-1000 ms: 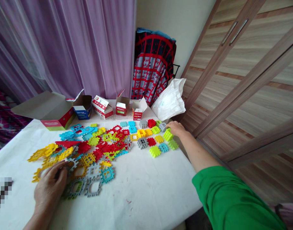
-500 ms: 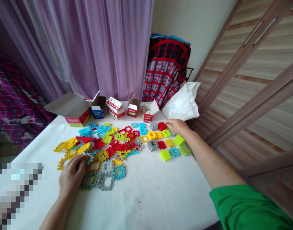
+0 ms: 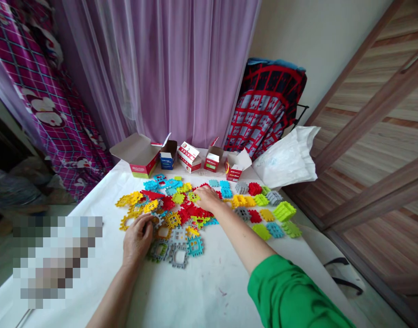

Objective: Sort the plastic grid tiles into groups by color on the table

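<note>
Over the red pieces (image 3: 191, 212) in the loose pile of plastic interlocking building pieces, my right hand (image 3: 207, 198) reaches down. Its fingertips are hidden, so its grip does not show. At the pile's near left side rests my left hand (image 3: 137, 239), fingers curled and closed. A grey notched piece (image 3: 159, 220) lies at its fingertips; whether it is held I cannot tell. Close by are a yellow window piece (image 3: 174, 219), a grey frame piece (image 3: 178, 257) and a blue frame piece (image 3: 195, 246). To the right, sorted pieces, including a green stack (image 3: 284, 211), lie in rows.
Several opened cartons stand along the table's back edge, among them a large red one (image 3: 144, 169) and a blue one (image 3: 167, 162). A white bag (image 3: 287, 159) lies at the back right. Purple curtains (image 3: 181, 68) hang behind, and a wooden wardrobe (image 3: 366, 150) stands right.
My right hand has moved left from the sorted rows to the red pieces in the pile. My left hand has stayed beside the pile. The whole view has shifted, putting things farther right.
</note>
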The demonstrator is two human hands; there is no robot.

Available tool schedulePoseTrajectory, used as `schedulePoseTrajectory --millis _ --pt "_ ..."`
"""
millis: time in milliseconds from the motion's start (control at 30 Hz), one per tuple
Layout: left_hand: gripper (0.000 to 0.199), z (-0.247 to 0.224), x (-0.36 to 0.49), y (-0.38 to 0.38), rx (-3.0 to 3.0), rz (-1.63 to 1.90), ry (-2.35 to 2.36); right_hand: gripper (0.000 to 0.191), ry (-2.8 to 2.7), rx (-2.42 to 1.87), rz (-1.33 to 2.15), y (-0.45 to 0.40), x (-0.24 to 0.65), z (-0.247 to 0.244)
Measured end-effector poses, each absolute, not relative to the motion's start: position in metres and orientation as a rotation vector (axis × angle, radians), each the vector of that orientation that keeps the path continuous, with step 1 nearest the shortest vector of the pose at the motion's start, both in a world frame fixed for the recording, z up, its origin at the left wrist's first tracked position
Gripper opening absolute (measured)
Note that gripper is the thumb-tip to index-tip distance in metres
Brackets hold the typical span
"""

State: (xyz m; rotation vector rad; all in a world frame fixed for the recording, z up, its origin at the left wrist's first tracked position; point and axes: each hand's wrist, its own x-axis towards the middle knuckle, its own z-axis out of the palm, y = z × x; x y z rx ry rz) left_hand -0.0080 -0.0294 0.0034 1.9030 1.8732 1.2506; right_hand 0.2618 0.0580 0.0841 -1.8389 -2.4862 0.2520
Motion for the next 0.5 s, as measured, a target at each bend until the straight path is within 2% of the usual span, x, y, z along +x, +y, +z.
schedulePoseTrajectory --millis 167,300,500 --pt "0.030 0.004 -0.007 -0.030 1.917 1.264 1.835 0.042 -2.472 -1.926 0.255 0.070 0.257 0.074" --pt "0.031 0.006 -0.007 -0.031 1.920 1.274 1.832 0.030 -2.400 -1.952 0.247 0.076 0.258 0.071" --pt "0.030 0.006 -0.007 -0.031 1.917 1.273 1.843 0.038 -2.204 -1.961 0.303 0.077 0.280 0.074"
